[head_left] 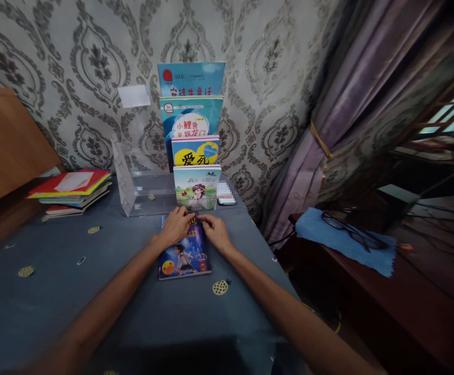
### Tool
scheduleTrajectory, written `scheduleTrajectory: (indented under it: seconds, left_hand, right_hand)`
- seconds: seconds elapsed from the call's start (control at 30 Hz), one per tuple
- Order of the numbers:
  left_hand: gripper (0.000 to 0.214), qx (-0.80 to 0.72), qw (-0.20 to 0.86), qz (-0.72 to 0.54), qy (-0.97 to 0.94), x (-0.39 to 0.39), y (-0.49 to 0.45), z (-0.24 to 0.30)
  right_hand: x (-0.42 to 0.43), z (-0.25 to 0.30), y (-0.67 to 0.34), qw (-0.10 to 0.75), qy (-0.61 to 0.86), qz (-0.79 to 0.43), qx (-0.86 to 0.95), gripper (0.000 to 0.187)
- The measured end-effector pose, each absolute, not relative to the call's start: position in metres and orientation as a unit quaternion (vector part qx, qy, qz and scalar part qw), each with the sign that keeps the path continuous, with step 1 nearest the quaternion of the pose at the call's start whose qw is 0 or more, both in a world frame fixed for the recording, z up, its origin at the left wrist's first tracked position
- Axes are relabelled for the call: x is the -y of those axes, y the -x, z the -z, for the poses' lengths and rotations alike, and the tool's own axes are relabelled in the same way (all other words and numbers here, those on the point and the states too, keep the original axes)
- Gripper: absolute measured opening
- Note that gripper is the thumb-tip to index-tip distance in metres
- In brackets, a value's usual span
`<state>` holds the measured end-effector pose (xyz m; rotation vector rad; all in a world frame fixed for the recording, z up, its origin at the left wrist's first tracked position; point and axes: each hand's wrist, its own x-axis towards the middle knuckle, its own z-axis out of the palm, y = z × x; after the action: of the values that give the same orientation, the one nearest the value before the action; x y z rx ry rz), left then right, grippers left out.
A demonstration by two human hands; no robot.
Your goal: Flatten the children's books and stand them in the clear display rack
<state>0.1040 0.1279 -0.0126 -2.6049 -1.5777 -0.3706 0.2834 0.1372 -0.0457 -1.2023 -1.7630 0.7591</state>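
Observation:
A dark blue book (pixel 186 254) with a cartoon figure and the number 22 on its cover lies face up on the cloth-covered table. My left hand (pixel 175 228) rests across its upper left part, fingers stretched over the cover. At the book's upper right corner, my right hand (pixel 216 233) has bent fingers drawn together against the edge. Just behind my hands is a clear acrylic stepped rack (pixel 149 194). Several books stand on its right side in rising tiers, the lowest a pale green book (pixel 196 188) with a drawn child on the front.
A stack of books and folders (pixel 71 186) lies at the left, near a brown wooden panel (pixel 12 140). A phone (pixel 226 194) is beside the rack. Beyond the table's right edge, glasses (pixel 352 229) sit on a blue cloth (pixel 309 229). A purple curtain (pixel 352 104) hangs behind.

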Motion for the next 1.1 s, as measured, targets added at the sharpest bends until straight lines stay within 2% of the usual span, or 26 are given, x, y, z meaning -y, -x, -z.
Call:
scheduleTrajectory:
  seconds: [0.67,1.1]
  left_hand:
    - [0.048,0.502,0.002,0.092,0.86,-0.126,-0.1,0.008]
    - [0.049,0.436,-0.035,0.096,0.894,-0.1,-0.093,0.01]
  right_hand:
    - [-0.154,0.061,-0.283,0.478,0.443,-0.431,0.625,0.036]
    - [-0.155,0.063,-0.286,0.486,0.433,-0.435,0.623,0.033]
